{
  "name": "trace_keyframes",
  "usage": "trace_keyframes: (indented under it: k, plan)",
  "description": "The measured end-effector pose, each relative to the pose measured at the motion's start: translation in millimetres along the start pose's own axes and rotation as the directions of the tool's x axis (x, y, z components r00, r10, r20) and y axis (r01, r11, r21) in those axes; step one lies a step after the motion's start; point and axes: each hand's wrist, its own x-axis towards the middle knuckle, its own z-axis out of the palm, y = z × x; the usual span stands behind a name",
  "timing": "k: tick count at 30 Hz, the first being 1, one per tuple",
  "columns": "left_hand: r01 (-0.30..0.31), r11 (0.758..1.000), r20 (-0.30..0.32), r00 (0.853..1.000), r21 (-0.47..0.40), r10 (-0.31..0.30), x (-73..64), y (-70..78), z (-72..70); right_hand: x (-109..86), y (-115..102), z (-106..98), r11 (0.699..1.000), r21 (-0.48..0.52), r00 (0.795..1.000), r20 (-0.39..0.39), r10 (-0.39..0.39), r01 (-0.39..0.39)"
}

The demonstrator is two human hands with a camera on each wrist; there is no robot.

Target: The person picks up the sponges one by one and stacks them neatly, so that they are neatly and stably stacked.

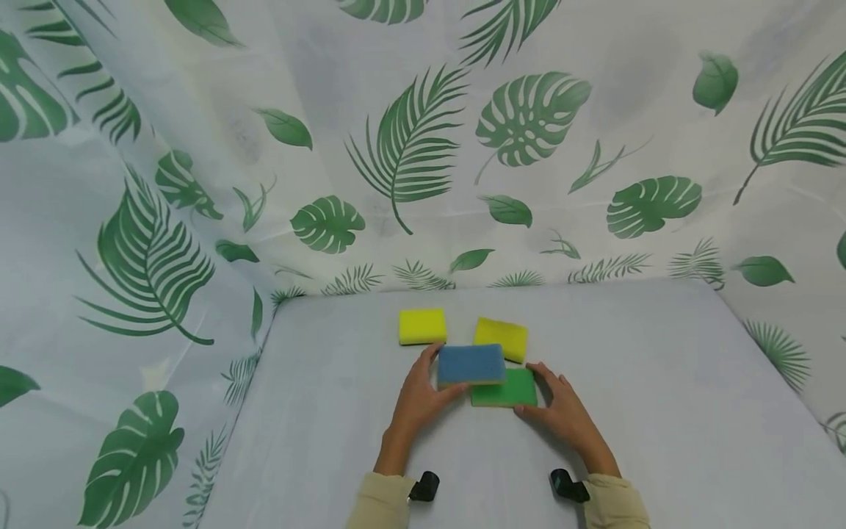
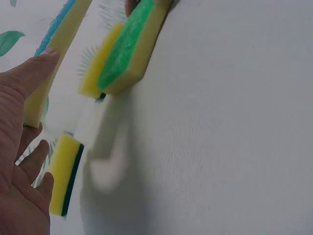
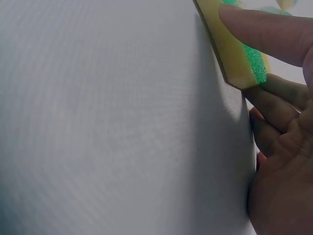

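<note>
My left hand point(image 1: 421, 397) grips a blue-topped sponge point(image 1: 471, 364) between thumb and fingers, holding it above the table. In the left wrist view, the yellow body of this sponge point(image 2: 43, 93) shows under its blue face. My right hand point(image 1: 562, 413) pinches a green-topped sponge point(image 1: 509, 389) by its right end; the blue sponge hides part of its upper left. The right wrist view shows the thumb on the yellow side of the green sponge point(image 3: 220, 44). Beyond the hands lie two yellow sponges, one at left point(image 1: 422, 325) and one at right point(image 1: 502, 337), each with a dark underside.
The white tabletop point(image 1: 317, 441) spreads around the hands. A white, leaf-printed sheet point(image 1: 436, 220) rises at the back and both sides. Small black devices, left point(image 1: 426, 486) and right point(image 1: 568, 486), sit at the wrists beside the sleeves.
</note>
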Motion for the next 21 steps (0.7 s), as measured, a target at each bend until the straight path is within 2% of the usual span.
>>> trace_keyframes:
  k: [9, 21]
  plan:
    - [-0.019, 1.000, 0.048, 0.999, 0.021, 0.018, -0.4, 13.2, 26.7, 0.9, 2.6, -0.3, 1.000, 0.008, 1.000, -0.021, -0.024, 0.024]
    - [-0.040, 0.997, 0.074, 0.997, 0.062, 0.036, -5.9, 13.5, 49.6, -2.1, 0.1, -1.5, 1.000, 0.011, 1.000, -0.004, -0.001, 0.001]
